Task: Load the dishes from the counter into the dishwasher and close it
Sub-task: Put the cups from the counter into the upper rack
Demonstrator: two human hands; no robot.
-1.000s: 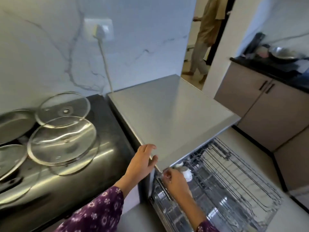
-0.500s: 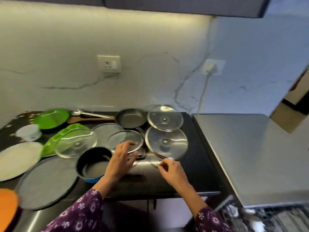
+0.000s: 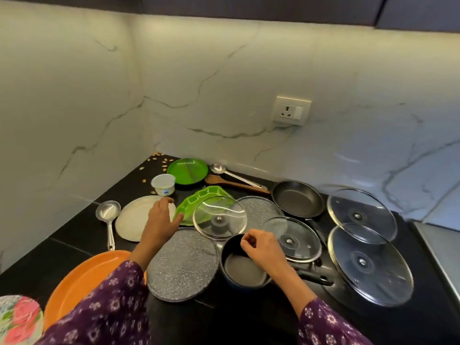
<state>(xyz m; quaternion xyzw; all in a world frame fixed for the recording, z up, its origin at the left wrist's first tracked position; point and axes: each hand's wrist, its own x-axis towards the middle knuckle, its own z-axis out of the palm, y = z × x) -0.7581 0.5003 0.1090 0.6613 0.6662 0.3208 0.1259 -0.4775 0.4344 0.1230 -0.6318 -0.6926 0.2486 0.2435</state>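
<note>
Nearest on the left, a wide orange round plate (image 3: 82, 282) is lying on the black stone table (image 3: 74, 245). It is looking light and stiff, easy to lift by its rim. Just right of it a grey speckled flat round griddle (image 3: 181, 267) is sitting. It is probably heavy and is likely to want both hands at its edge.

Right of that, the right hand (image 3: 266, 252) is hovering over the far rim of a small dark saucepan with a blue outside (image 3: 242, 267). Its fingers are curled in, and I cannot tell whether they are pinching the rim or grasping nothing. The saucepan's black handle (image 3: 313, 276) is pointing right, and that is probably the surest place to hold it.

At the near right a large clear glass lid with a steel band (image 3: 371, 265) is lying flat. It is likely breakable and slippery, so it is best taken at the banded rim.

Farther in, the left hand (image 3: 159, 225) is reaching over a round steel plate (image 3: 132, 220) with its fingers relaxed and released, holding nothing. Its thumb is near a green compartment tray (image 3: 196, 200). The steel plate is looking thin, rigid and slick, so hooking fingers under its raised edge should work. A smaller glass lid with a dark knob (image 3: 220, 217) is resting partly over the tray, and the knob is offering the obvious grip.

Beyond these a black non-stick frying pan (image 3: 297, 199) is sitting.

Farthest, by the wall, a white plastic cup (image 3: 163, 184), a green round plate (image 3: 187, 170), a steel spoon (image 3: 231, 174) and a wooden spatula (image 3: 236, 184) are waiting.
</note>
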